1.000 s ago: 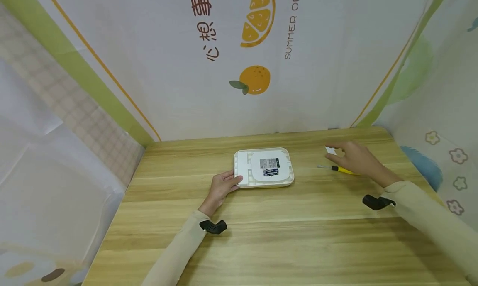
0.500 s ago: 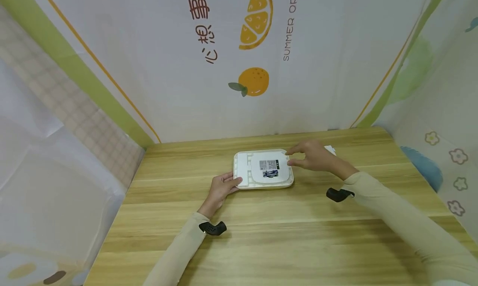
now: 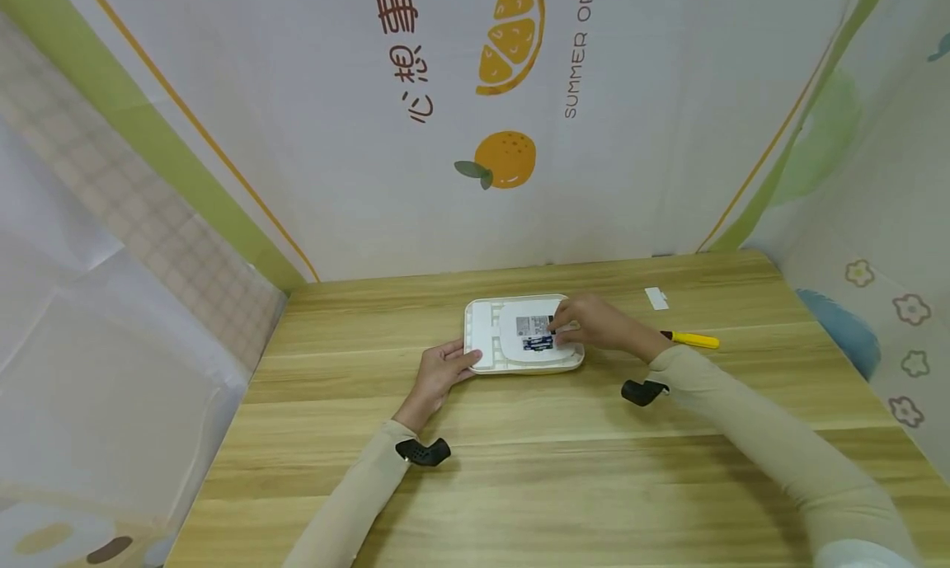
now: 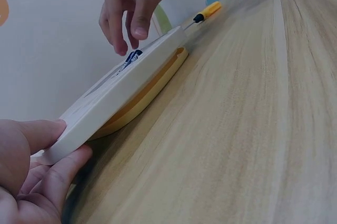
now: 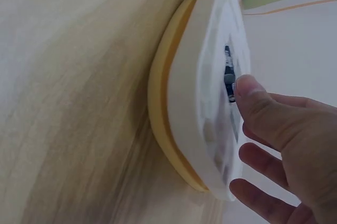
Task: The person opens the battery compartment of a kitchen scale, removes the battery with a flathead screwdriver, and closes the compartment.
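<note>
A white, rounded-rectangular plastic device (image 3: 484, 325) is near the far edge of a light, wood-grained surface (image 3: 519, 461), its back facing up. The left wrist view shows a curved yellow underside (image 4: 138, 109) between the white body and the wood. The left hand (image 3: 438, 374) grips the device's left end, thumb on top and fingers beneath. The right hand (image 3: 597, 325) is over the device's right part, its fingers loosely bent and slightly spread, with nothing visible between them. Just beside its fingertips, dark blue cylindrical batteries (image 3: 538, 343) sit in an uncovered recess below a grey printed label (image 3: 524, 326); whether the thumb touches them is unclear. To the right of the device, a small, flat white plastic piece (image 3: 656, 298) lies farther back than a yellow-handled screwdriver (image 3: 694, 340), whose shaft is hidden by the right arm in the head view. Both sleeves are beige.
</note>
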`<state>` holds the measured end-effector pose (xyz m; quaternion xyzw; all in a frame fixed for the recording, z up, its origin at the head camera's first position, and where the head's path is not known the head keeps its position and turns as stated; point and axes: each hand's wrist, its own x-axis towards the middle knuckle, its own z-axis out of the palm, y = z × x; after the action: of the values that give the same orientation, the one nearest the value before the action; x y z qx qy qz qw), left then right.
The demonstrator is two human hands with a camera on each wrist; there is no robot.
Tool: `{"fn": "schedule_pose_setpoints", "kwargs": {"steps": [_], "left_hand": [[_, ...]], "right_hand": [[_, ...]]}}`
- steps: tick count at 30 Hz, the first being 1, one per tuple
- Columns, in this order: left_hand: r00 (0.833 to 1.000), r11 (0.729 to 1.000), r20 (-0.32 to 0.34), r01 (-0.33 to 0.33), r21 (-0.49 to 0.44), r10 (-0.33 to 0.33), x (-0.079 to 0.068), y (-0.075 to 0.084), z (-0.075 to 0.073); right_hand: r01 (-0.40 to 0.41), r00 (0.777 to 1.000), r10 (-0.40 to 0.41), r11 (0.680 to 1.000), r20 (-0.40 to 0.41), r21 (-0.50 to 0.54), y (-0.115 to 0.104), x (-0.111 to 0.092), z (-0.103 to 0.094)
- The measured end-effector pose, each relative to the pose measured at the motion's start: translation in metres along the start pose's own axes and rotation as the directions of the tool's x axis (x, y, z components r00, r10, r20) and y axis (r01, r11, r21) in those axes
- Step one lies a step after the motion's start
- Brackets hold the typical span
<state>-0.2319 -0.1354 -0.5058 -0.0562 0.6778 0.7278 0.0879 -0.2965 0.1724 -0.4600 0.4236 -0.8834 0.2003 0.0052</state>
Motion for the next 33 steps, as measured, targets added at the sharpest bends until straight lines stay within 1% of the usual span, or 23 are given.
{"fn": "schedule_pose_setpoints", "kwargs": {"steps": [9, 14, 22, 27, 33], "left_hand": [[1.0, 1.0, 0.013, -0.011, -0.018, 0.011, 0.0013, -0.0016, 0.0], [1.0, 1.0, 0.008, -0.01, -0.007, 0.011, 0.002, -0.0024, -0.0001], [1.0, 1.0, 0.005, -0.013, -0.007, 0.013, 0.0028, -0.0032, -0.0002], [1.0, 1.0, 0.003, -0.011, -0.009, 0.011, 0.0028, -0.0028, 0.0002], [1.0, 1.0, 0.01, -0.026, 0.001, 0.026, 0.0025, -0.0046, -0.0011]], "right_hand": [[0.05, 0.999, -0.05, 0.999, 0.011, -0.019, 0.006, 0.0062, 0.0058], [0.08, 0.997, -0.08, 0.996, -0.01, -0.036, 0.0051, 0.0084, 0.0085], [0.095, 0.994, -0.099, 0.992, -0.043, -0.078, -0.0008, 0.0076, 0.0092], [0.087, 0.994, -0.092, 0.993, -0.058, -0.076, -0.0016, 0.0055, 0.0098], [0.013, 0.997, -0.016, 0.999, -0.077, -0.043, 0.0017, 0.0, 0.0086]]}}
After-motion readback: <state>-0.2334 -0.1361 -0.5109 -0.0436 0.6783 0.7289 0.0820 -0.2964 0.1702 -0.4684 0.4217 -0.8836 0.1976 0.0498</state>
